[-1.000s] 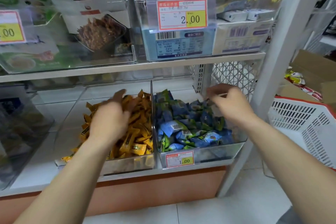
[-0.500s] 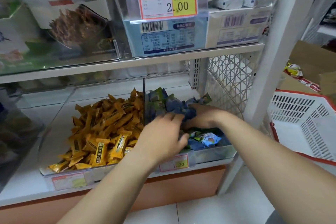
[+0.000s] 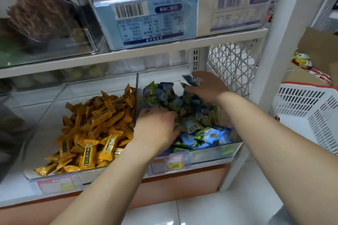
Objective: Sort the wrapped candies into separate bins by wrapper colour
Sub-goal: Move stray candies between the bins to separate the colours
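– At the front edge of the lower shelf (image 3: 18,193), what is to be seen of the sorting?

– Two clear bins are set side by side there. The left bin (image 3: 51,111) is filled with yellow candies (image 3: 95,133) only. No other colour is seen in it, so that colour is judged done.

– And the right bin (image 3: 210,153)?

– Behind the 1.00 price tag (image 3: 169,165), blue and green candies (image 3: 197,133) are heaped together in it. If blue and green are to be counted as separate colours, most of the work is judged to be left. No third bin for them can be made out.

– How are the hands placed?

– The left hand (image 3: 157,129) is laid on the near part of that heap, with its fingers curled down among the wrappers. Whether anything is gripped cannot be told. Farther back, towards the bin's rear right corner, the right hand (image 3: 206,87) is held just above the heap. A blue candy (image 3: 189,79) appears to be pinched between its fingertips.
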`<move>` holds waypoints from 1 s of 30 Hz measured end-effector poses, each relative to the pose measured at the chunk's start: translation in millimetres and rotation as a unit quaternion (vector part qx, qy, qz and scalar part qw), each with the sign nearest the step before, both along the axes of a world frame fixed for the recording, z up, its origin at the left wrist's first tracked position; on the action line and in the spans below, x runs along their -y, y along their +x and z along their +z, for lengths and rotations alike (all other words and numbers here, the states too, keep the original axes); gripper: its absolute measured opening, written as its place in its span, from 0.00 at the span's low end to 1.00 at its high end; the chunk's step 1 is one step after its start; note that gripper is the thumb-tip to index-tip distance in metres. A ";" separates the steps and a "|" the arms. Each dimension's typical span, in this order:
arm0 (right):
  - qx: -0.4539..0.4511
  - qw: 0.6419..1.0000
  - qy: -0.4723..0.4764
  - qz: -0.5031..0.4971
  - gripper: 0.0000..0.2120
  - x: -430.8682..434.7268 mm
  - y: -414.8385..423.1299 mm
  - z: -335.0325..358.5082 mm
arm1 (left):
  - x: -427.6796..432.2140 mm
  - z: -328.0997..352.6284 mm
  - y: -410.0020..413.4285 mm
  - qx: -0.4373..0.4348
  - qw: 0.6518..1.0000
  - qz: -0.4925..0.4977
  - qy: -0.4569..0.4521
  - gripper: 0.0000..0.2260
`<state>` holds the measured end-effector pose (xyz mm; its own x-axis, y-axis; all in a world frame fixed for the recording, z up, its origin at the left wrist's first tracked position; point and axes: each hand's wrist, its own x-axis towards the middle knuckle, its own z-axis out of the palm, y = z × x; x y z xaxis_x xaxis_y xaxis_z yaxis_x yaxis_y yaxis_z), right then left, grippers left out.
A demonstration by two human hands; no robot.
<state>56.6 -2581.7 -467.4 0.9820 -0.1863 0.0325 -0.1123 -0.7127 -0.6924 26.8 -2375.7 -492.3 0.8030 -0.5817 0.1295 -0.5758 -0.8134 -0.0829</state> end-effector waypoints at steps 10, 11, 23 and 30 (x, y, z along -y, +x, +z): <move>0.012 0.995 -0.101 0.018 0.21 -15.6 -79.1 5.2 | 19.6 36.9 25.2 -0.197 0.971 0.001 0.133 0.23; 0.006 0.992 -0.116 0.039 0.21 -19.5 -93.0 1.7 | 24.5 42.3 30.3 -0.223 0.968 -0.002 0.119 0.22; 0.039 0.965 -0.258 0.024 0.15 -12.4 -168.5 -28.5 | 88.3 -2.8 43.5 -0.352 0.925 -0.142 -0.024 0.25; -0.006 0.948 -0.309 0.080 0.17 -10.6 -181.2 -36.9 | 70.8 7.5 70.7 -0.178 0.981 -0.075 0.023 0.15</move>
<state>-124.6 -2571.1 -504.3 0.9971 0.0149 0.0752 0.0252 -0.9902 -0.1372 97.5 -2446.4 -484.7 0.6974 -0.6956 -0.1725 -0.6882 -0.7172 0.1098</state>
